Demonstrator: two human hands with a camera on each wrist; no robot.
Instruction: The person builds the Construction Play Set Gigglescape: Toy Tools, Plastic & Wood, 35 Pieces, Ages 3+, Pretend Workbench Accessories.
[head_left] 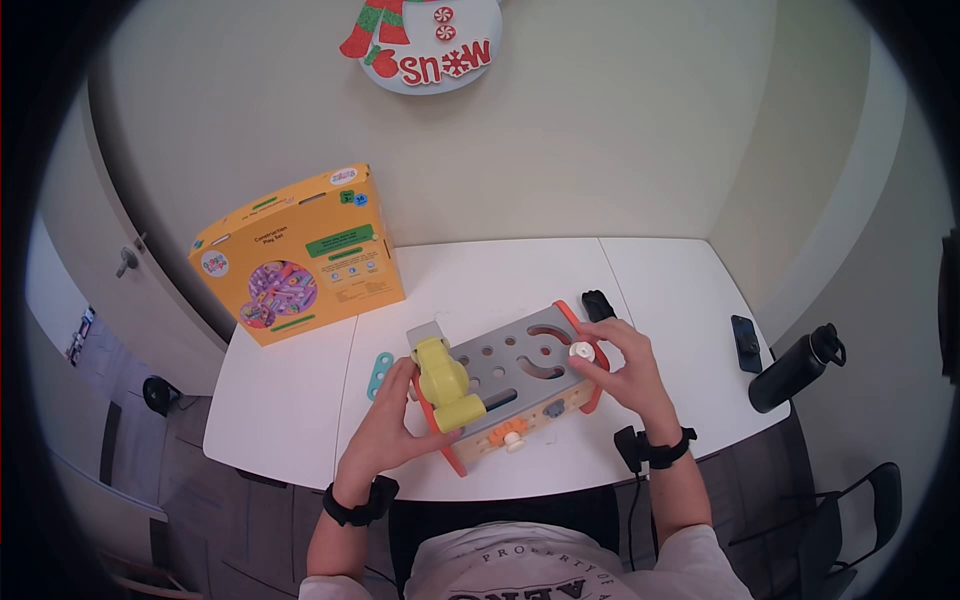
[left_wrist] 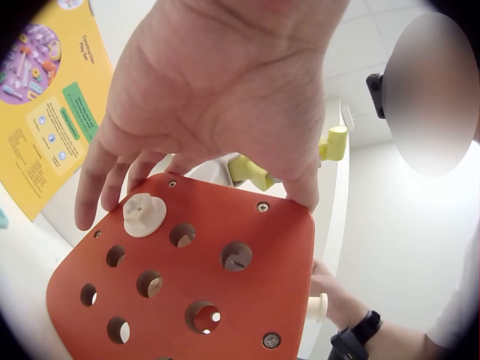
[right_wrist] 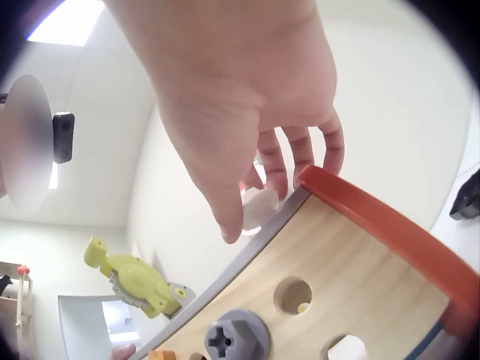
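Observation:
A toy workbench (head_left: 522, 352) with a grey slotted top, wooden front and red ends stands at the middle of the table. My left hand (head_left: 378, 440) grips its left end, thumb and fingers spread across the edge of the red panel (left_wrist: 169, 259). A lime-green toy piece (head_left: 441, 375) with a grey end sits on the top beside that hand. On the right, my right hand (head_left: 635, 378) pinches a white knob (right_wrist: 260, 208) between thumb and fingers at the grey top. Orange (head_left: 508, 432) and grey fasteners (right_wrist: 237, 337) stick out of the wooden front.
A yellow play-set box (head_left: 300, 255) stands at the back left, with a teal holed strip (head_left: 379, 376) near the bench. A black object (head_left: 597, 305) lies behind the bench. To the right are a phone (head_left: 746, 343) and a black bottle (head_left: 797, 368).

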